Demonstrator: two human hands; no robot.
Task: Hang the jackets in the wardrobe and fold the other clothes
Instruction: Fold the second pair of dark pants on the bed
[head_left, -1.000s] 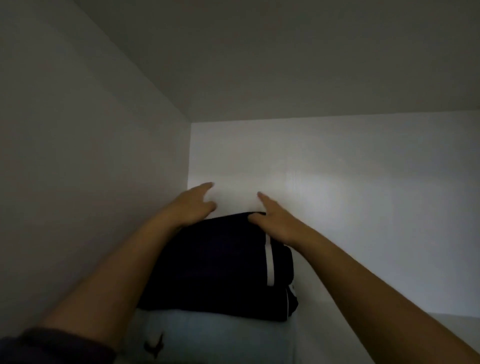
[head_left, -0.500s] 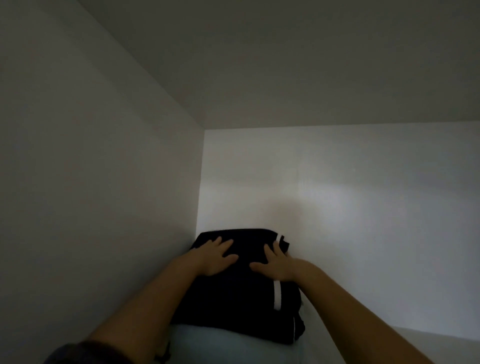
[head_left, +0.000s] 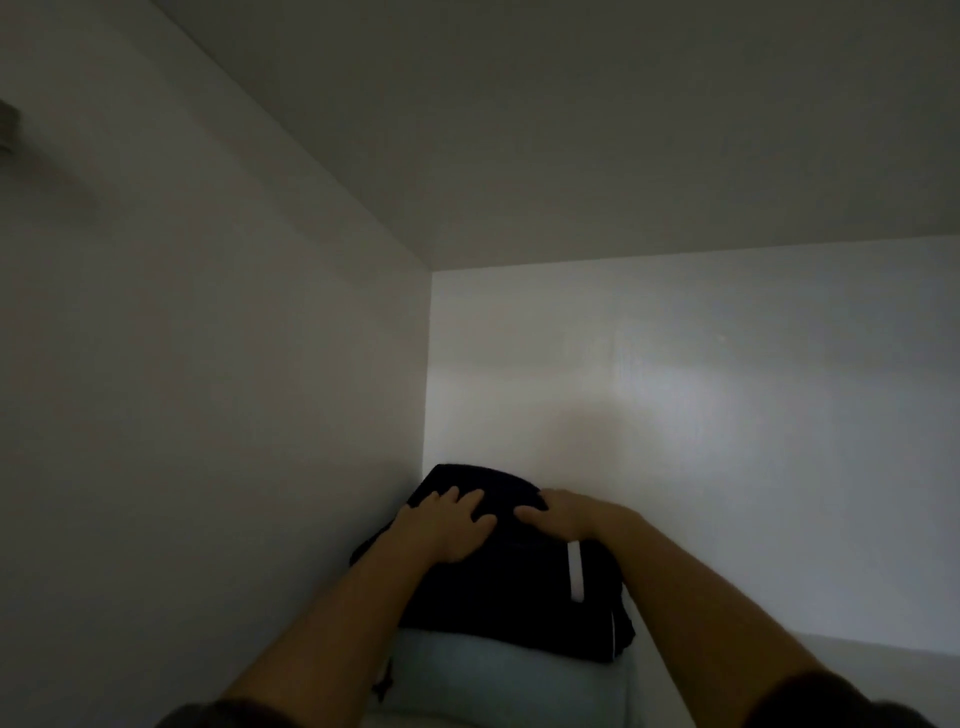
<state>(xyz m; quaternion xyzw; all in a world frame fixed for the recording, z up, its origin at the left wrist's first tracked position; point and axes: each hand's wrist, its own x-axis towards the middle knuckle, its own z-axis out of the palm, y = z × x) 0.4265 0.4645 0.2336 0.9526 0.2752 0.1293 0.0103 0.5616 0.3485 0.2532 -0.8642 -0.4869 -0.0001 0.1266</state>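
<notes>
A folded dark garment with a white stripe (head_left: 519, 587) lies on top of a folded pale blue garment (head_left: 498, 680), stacked in the left back corner of a dim white wardrobe shelf. My left hand (head_left: 447, 525) rests flat on the dark garment's top, fingers spread. On its far right edge lies my right hand (head_left: 566, 517), fingers curled over the fabric. Both forearms reach in from the bottom of the view.
The wardrobe's left wall (head_left: 208, 415) stands close beside the stack. The back wall (head_left: 701, 441) is just behind it. The compartment's ceiling (head_left: 571, 130) is above. A small fitting (head_left: 8, 130) shows on the left wall's upper edge.
Both hands slid back from the garment's far edge onto its top. The view has tilted upward, so the stack sits lower in the frame.
</notes>
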